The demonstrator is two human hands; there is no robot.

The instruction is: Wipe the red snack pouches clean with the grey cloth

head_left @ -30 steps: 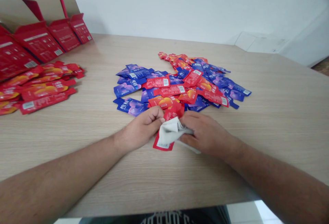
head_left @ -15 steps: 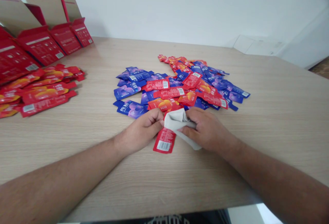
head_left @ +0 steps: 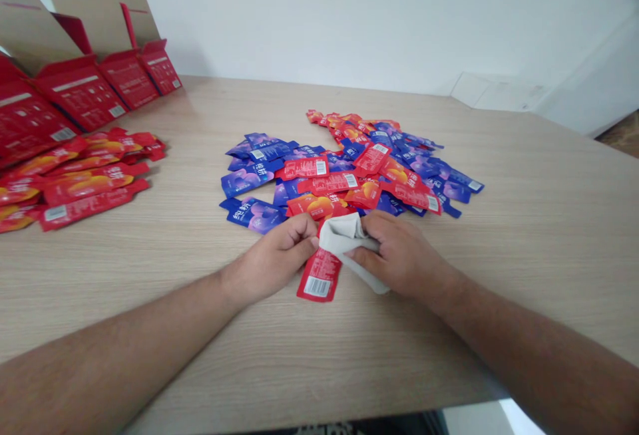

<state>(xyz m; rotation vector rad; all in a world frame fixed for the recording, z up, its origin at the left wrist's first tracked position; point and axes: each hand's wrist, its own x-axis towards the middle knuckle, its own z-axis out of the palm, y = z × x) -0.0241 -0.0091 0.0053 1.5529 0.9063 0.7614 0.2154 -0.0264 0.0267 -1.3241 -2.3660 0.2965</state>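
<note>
Between my hands is a red sachet [head_left: 319, 279], its barcode end pointing toward me. My left hand [head_left: 277, 253] is closed, pinching the sachet's edge near its upper part. A folded white cloth [head_left: 339, 234] lies across the sachet's upper part and covers it. My right hand [head_left: 404, 252] is closed on that cloth, thumb below and fingers above. Just beyond my hands spreads a loose pile of red sachets [head_left: 327, 183] and blue sachets [head_left: 257, 214], several of each, overlapping one another.
Red cartons [head_left: 82, 92] with raised brown flaps stand in a row at the back left. In front of them lie several more red sachets [head_left: 94, 182]. A white wall [head_left: 319, 22] closes off the back of the wooden table [head_left: 200, 355]. A white panel [head_left: 492, 91] shows at the back right.
Both hands, the sachet and the cloth keep nearly the same position. The whole view has shifted very slightly.
</note>
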